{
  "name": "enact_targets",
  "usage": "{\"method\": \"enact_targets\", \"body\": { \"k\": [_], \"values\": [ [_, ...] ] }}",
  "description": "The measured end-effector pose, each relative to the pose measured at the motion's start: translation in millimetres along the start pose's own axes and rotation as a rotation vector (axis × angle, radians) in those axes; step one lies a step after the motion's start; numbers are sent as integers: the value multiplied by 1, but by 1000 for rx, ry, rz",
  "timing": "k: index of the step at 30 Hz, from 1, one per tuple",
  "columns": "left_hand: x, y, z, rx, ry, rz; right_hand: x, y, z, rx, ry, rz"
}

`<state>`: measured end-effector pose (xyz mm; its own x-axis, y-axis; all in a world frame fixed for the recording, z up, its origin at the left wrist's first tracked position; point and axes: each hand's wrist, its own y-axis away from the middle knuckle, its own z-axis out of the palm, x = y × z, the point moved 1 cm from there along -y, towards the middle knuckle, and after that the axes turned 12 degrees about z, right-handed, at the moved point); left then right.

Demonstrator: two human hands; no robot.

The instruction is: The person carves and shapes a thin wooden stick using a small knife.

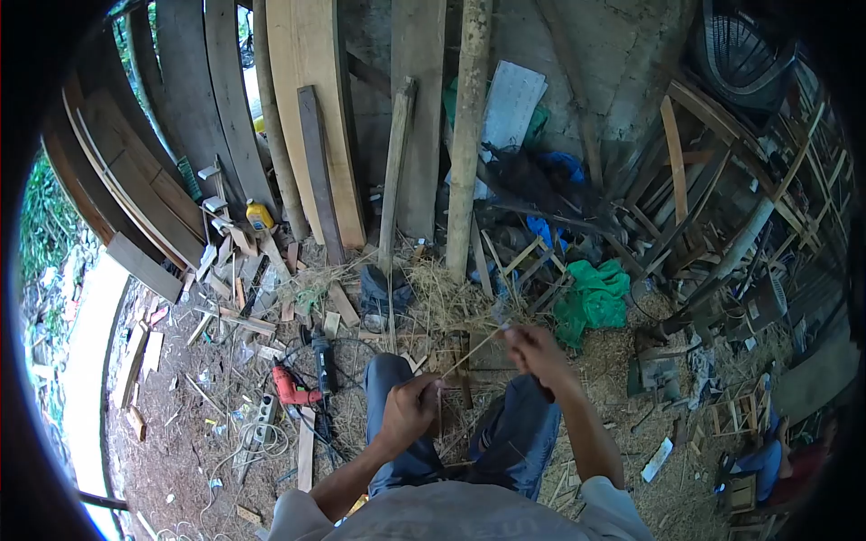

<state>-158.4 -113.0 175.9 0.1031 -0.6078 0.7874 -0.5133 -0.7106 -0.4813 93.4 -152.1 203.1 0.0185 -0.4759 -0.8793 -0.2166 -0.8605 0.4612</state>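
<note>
Strip [471, 357] before my knees [388, 368] in the head view; fingers of my left hand [410, 410] clamped on its eight-o'clock end, those of my right hand [539, 356] on its two-o'clock end; yellow bottle [259, 215] towards ten o'clock, contents hidden.

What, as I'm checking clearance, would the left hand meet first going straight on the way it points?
Probably the right hand, at the far end of the thin strip, though depth is unclear.

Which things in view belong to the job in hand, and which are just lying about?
In use:
thin pale strip, material unclear, held between the left hand and right hand

Apparently lying about, untouched:
red handheld power tool
yellow plastic bottle
crumpled green plastic sheet
white oblong extension socket
</note>
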Motion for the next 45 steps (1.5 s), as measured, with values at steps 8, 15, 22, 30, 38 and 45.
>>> {"method": "enact_targets", "body": {
  "k": [8,15,22,30,38,45],
  "values": [
    [-20,-3,-3,-16,265,-246,0,11,4,89,-428,-44],
    [5,-16,3,-67,438,-276,-5,18,59,-305,-212,10],
    [7,-3,-7,-147,286,-209,-5,1,8,-167,-354,135],
    [9,-11,-2,-152,151,-115,-4,10,28,-98,-35,46],
    [0,3,-22,-81,41,-127,16,-13,-57,159,-400,-8],
    [7,-8,-7,-78,-50,-129,6,20,55,-179,-188,35]
  ]
}}
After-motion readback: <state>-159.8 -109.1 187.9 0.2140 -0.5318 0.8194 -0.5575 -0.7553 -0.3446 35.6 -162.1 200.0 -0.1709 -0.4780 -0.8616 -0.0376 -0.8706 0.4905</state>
